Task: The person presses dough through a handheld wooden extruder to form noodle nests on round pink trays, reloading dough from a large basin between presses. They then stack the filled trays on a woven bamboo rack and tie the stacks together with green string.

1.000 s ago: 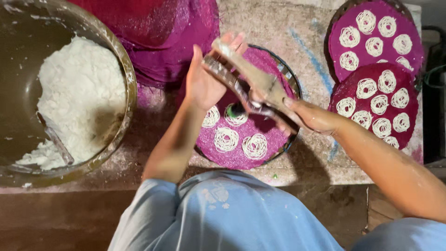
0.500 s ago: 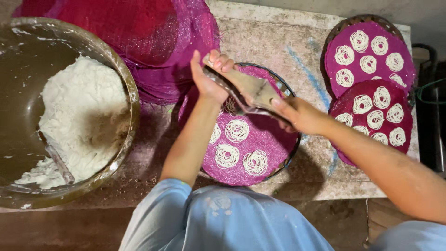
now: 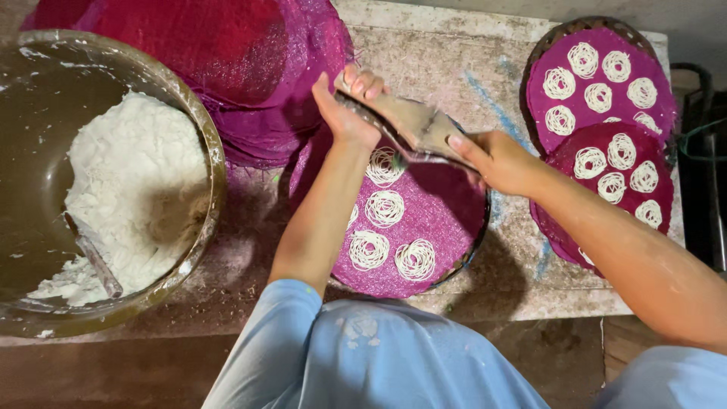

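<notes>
While both hands work the press, these lines run from the biggest thing down.

Bowl: large round metal bowl (image 3: pixel 208 151), left on the table, holding a heap of crumbly white dough (image 3: pixel 129 197) with a utensil handle sunk in it.

Cloth pile: stacked magenta mesh mats (image 3: pixel 250 60), loose-woven, behind the bowl.

Working tray: round woven tray lined with purple mesh (image 3: pixel 447 220), centre, carrying five coiled white noodle nests (image 3: pixel 385 208), thin and stringy.

Finished trays: two purple-lined round trays (image 3: pixel 659 121), right, overlapping, nests laid close together.

Press: worn, dull two-handled metal noodle press (image 3: pixel 413 125), held tilted above the working tray's far side.

Left hand (image 3: pixel 344 113): closed round the press's far handle.

Right hand (image 3: pixel 496 159): gripping the near handle.

Risk: uneven squeeze or drifting hands, I judge, could drop strands onto a neighbouring nest; sticky dough could smear or break the coil.
</notes>
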`<state>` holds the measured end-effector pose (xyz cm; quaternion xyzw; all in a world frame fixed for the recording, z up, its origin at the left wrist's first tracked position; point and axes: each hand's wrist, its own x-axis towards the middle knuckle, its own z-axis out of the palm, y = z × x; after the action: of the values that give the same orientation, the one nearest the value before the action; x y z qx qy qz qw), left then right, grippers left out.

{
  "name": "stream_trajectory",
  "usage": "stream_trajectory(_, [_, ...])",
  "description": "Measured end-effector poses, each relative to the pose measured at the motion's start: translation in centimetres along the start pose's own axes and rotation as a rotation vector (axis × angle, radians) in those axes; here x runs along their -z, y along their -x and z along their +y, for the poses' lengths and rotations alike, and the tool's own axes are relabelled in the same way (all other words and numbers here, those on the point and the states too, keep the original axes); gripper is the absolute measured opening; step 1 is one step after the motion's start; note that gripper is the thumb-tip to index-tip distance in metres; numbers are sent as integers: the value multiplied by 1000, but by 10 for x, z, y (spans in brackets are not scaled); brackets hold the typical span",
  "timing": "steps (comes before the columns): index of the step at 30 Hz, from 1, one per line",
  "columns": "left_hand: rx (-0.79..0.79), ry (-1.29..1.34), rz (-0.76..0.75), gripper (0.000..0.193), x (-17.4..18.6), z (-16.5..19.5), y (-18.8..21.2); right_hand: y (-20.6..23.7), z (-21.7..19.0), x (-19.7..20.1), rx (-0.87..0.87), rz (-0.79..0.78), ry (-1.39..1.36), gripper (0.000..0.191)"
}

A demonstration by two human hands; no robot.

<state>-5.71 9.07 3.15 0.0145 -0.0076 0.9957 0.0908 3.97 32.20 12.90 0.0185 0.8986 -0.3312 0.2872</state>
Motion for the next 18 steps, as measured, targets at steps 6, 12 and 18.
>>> stream_trajectory(6, [292, -265, 339, 66, -10, 18, -5, -9, 12, 3, 76, 10, -176, 61])
stream_trajectory(12, [674, -1221, 359, 63, 63, 14, 21, -11, 33, -4, 160, 11, -187, 56])
stream_trajectory(18, [35, -1969, -335, 59, 100, 31, 50, -24, 53, -10, 214, 193, -204, 55])
